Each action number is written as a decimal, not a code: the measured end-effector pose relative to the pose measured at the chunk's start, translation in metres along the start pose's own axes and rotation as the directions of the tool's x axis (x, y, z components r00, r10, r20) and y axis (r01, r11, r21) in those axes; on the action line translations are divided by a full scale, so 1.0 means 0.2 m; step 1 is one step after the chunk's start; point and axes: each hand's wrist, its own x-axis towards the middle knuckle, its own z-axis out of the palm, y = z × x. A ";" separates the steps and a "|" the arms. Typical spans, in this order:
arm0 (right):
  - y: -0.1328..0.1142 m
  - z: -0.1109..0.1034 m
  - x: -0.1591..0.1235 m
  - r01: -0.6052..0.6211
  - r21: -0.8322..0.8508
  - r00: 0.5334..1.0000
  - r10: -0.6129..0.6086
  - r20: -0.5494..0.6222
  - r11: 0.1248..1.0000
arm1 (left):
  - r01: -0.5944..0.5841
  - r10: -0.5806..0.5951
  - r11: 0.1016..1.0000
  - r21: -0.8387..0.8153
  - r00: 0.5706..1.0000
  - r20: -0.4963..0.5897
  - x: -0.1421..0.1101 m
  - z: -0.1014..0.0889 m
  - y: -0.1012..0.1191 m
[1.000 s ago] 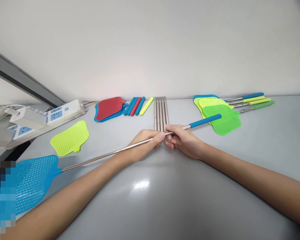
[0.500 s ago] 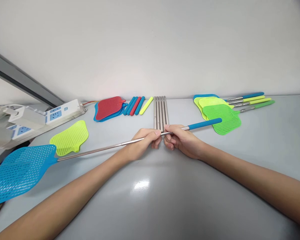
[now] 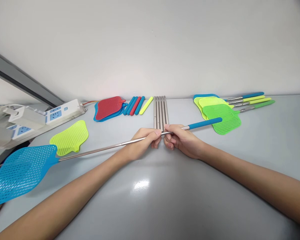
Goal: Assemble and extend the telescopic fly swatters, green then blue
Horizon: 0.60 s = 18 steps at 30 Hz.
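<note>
A blue fly swatter with an extended metal rod stretches across my view, its perforated head at the far left and its blue grip to the right. My left hand is closed on the rod near its middle, thumb along the top. Close beside it, my right hand pinches the rod just short of the blue grip. Several metal rods lie side by side right behind my hands, their near ends partly hidden by my fingers. The grip's end passes in front of a green fly swatter.
Other fly swatters lie stacked at the right. Toward the back left are red and blue swatter heads and several loose coloured grips. A yellow swatter head lies nearer, beside a power strip with plugged-in adapters.
The swatter's head has swung up and slightly away from me at the left, and its grip end has dipped a little. Both hands keep their hold, the left shifting slightly.
</note>
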 end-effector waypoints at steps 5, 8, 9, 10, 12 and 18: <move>0.00 0.00 0.00 0.008 0.006 1.000 -0.008 0.005 1.000 | 0.000 0.000 0.998 0.055 1.000 -0.005 0.00 0.00 0.00; 0.00 0.00 0.00 0.013 0.011 1.000 -0.013 0.008 1.000 | 0.001 0.000 0.997 0.081 1.000 -0.006 0.00 0.01 -0.01; 0.00 0.00 0.00 0.013 0.012 1.000 -0.014 0.009 1.000 | 0.002 -0.002 0.996 0.089 1.000 -0.007 0.00 0.01 -0.01; 0.00 0.00 0.00 0.014 0.015 1.000 -0.014 0.008 1.000 | 0.003 -0.002 0.995 0.096 1.000 -0.008 0.00 0.01 -0.01; 0.00 0.00 0.00 0.013 0.016 1.000 -0.013 0.007 1.000 | 0.001 -0.001 0.995 0.102 1.000 -0.006 0.00 0.01 -0.02; 0.00 0.00 0.00 0.019 0.020 1.000 -0.019 0.013 1.000 | 0.005 -0.004 0.992 0.127 1.000 -0.005 0.00 0.01 -0.02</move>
